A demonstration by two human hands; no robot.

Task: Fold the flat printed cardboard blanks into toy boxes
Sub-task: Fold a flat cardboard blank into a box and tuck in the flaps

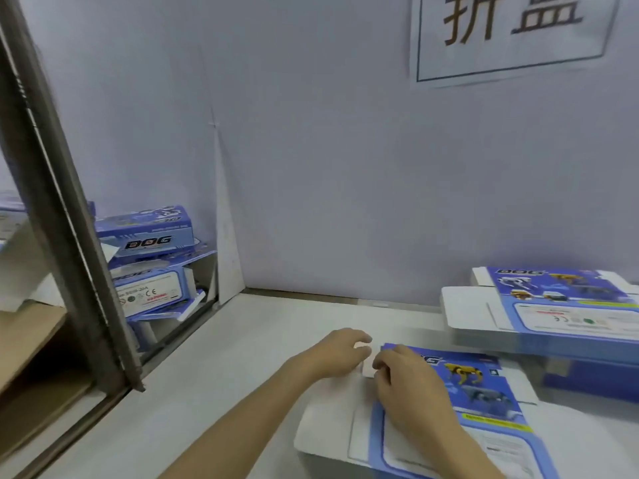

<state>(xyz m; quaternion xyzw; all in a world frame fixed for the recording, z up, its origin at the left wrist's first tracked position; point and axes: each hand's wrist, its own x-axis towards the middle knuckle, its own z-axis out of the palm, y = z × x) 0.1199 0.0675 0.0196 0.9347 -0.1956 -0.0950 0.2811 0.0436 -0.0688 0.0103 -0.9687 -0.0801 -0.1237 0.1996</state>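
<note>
A flat blue-and-white printed cardboard blank (484,399) with robot dog pictures lies on the white table (224,357) in front of me. My left hand (340,354) rests at its far left corner, fingers curled over a small white flap (367,369). My right hand (408,385) lies on the blank's blue face just right of that flap, fingertips bent at the same corner. Whether either hand pinches the flap is unclear. A stack of more flat blanks (553,305) sits at the right rear.
Folded blue "DOG" boxes (152,233) are piled behind a metal frame post (69,236) at the left. A lilac wall (345,167) with a paper sign (511,36) backs the table. Brown cardboard (27,340) lies at the far left.
</note>
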